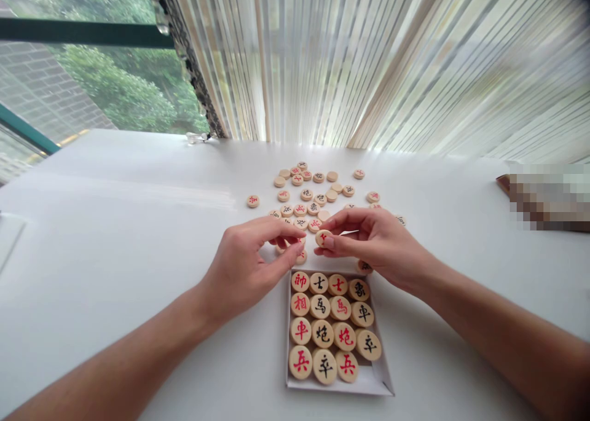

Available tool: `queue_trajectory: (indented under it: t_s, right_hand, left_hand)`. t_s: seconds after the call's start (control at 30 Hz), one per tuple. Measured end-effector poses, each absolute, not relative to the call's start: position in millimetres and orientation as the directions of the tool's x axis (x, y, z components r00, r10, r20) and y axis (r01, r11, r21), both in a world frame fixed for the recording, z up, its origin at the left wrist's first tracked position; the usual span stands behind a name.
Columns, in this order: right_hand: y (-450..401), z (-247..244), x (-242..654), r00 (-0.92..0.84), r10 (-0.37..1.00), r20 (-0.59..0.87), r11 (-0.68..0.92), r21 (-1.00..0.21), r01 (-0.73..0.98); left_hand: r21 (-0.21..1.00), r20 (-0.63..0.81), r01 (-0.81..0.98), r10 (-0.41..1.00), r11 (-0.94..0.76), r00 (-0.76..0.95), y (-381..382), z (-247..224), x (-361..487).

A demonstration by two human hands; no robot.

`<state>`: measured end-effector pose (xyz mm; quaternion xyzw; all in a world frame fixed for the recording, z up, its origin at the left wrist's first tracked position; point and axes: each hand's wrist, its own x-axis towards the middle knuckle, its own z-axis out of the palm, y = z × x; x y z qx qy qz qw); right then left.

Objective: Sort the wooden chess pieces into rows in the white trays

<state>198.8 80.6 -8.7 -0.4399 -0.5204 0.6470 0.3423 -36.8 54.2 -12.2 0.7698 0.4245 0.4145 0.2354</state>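
In my right hand (369, 240) a round wooden xiangqi piece (323, 238) with a red character is pinched between thumb and fingers, tilted, above the table. My left hand (253, 261) faces it, thumb and index finger curved with a small gap between their tips. Pieces with red marks show through and below that gap, such as one xiangqi piece (301, 257); the left fingers partly hide them. Below both hands stands a shallow white box (341, 390) with rows of red and black pieces, faces up. Its front right corner shows bare floor.
Beyond my hands, loose pieces (306, 195) lie scattered on the white table (138, 243), some face down. One piece (365, 266) sits by the box's back right corner. A brown-edged object, partly blurred out (548, 196), is at the right. A striped curtain (313, 58) hangs behind.
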Motion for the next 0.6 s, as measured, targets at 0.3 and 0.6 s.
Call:
queue_trajectory:
  t_s: [0.3,0.6]
  right_hand:
    - [61,0,187,-0.405,0.888,-0.22,-0.315,-0.931,-0.185]
    - [54,1,183,-0.396,0.909,-0.128,-0.235,-0.944,-0.233]
  left_hand:
    - [0.856,0.302,0.332,0.904,-0.397,0.302,47,-5,-31]
    - [0.93,0.231,0.215,0.93,-0.297,0.286,44,3,-29]
